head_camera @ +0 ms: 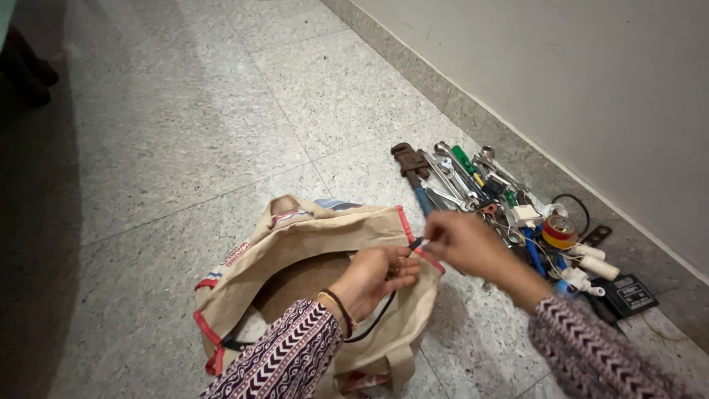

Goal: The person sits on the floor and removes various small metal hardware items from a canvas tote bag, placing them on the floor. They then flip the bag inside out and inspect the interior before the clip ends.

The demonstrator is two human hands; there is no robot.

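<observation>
Head view, looking down at a speckled stone floor [185, 148] beside a pale wall [576, 81]. An open beige cloth bag [310, 244] with red-trimmed edges stands on the floor, its mouth turned upward. Both hands meet just above the bag's right rim. The left hand [377, 277] hovers over the bag's opening, fingers curled and closed on a thin black cable [380, 314], which loops down from the hand across the outside of the bag's front wall. The right hand [461, 240] lies just to the right of the left hand, its fingertips pinched on the small dark end of the same cable [415, 242], so that this end sits between the two hands, directly over the red-edged rim. Both forearms wear patterned sleeves [288, 358]; a dark band circles the left wrist.

To the right of the bag, near the wall, a heap of tools lies on the floor: a rust-coloured pipe wrench [410, 161], several steel spanners [450, 174], a green-handled screwdriver [464, 159], a roll of red and yellow tape [560, 231], white cylindrical pieces [594, 266] and a flat black box [631, 294]. The right hand partly covers the near edge of this heap.
</observation>
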